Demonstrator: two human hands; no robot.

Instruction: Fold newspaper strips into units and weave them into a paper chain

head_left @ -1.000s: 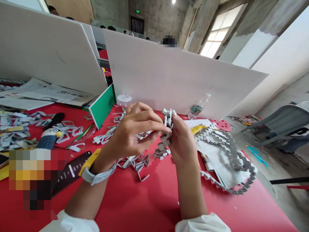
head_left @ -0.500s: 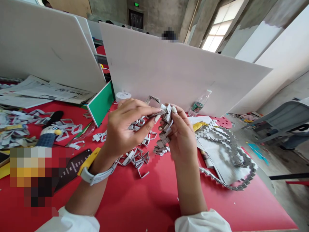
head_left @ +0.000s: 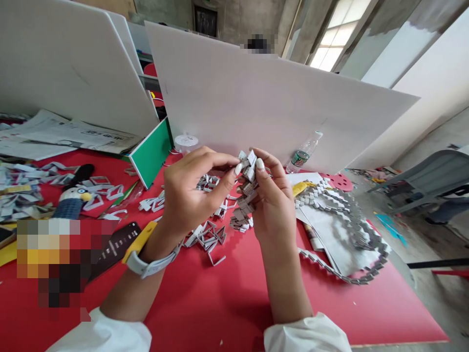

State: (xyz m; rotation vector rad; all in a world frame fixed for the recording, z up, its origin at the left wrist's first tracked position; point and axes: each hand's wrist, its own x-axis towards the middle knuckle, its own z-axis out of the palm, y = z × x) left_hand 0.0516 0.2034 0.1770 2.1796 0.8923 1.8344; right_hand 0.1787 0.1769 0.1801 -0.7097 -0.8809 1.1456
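A zigzag chain of folded newspaper strips (head_left: 246,193) is held up in front of me and hangs down toward the red table. My right hand (head_left: 273,195) is closed round its upper part, the thumb pressed against the top links. From the other side, my left hand (head_left: 200,188) pinches at the chain's top end with thumb and forefinger. What exactly lies between those left fingertips is partly hidden. Beneath the hands, loose folded paper strips (head_left: 207,238) lie in a small heap on the table.
A long finished paper chain (head_left: 373,276) curls over papers at right, near a plastic bottle (head_left: 298,159). At left are a bird-like knitted toy (head_left: 69,205), more folded strips (head_left: 20,195) and a dark phone-like slab (head_left: 115,247). A white partition (head_left: 278,102) stands behind.
The folded strip that stuck up beyond my left fingers is no longer visible there. My left fingertips have shifted slightly at the chain's top, and the view has tilted a little.
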